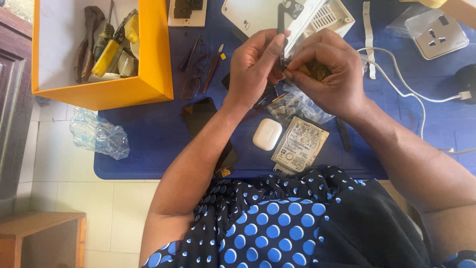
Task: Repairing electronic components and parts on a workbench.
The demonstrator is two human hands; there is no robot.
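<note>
Soft, even daylight lit the scene brightly. Shadows under the forearms stayed faint. The white casing (277, 15) at the top glared slightly; edges bowed mildly, and focus was fairly sharp throughout.

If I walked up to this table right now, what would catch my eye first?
Most likely the two hands meeting over the middle of the blue table: the left hand pinches a thin black strip upright while the right hand presses against it. Next, the bright orange box of tools at the far left, and the bare hard drive beside a white earbud case near the front edge.

Glossy white plastic earbud case (267, 134) beside a metal hard drive (300, 145).
</note>
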